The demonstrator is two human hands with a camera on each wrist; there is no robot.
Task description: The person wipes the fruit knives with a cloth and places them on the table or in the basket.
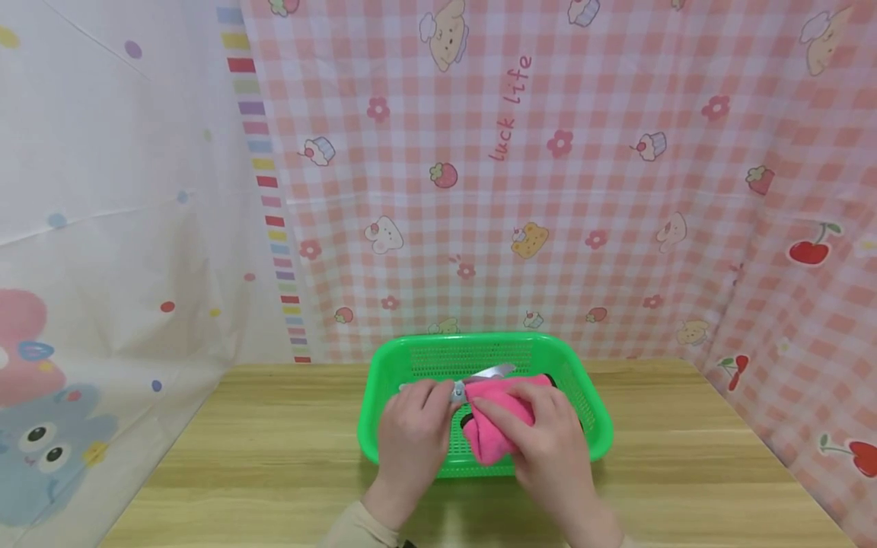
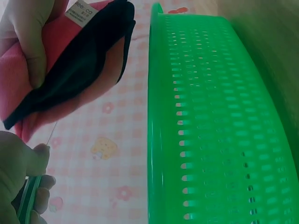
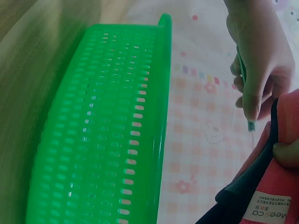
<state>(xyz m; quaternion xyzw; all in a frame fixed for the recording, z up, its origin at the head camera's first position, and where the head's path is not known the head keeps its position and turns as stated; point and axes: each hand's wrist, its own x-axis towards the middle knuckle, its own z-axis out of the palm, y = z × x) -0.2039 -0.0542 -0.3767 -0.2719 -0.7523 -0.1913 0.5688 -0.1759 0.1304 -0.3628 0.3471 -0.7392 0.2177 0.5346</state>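
My left hand point(image 1: 414, 426) grips a knife by its pale blue-green handle point(image 2: 30, 196), and the knife's blade point(image 1: 495, 371) points right. In my right hand point(image 1: 553, 435) is a folded pink cloth point(image 1: 488, 441) with dark edging and a white printed label point(image 3: 268, 206), the thumb lying across it. The cloth overlaps part of the blade in the head view, with the tip showing beyond it. Both hands are over the near part of a green plastic basket point(image 1: 368, 411), above its rim in the wrist views.
The basket, with slotted walls, stands on a wood-grain table point(image 1: 288, 449). Behind the table hangs a pink checked curtain point(image 1: 479, 228); a white patterned sheet point(image 1: 137, 251) closes off the left side.
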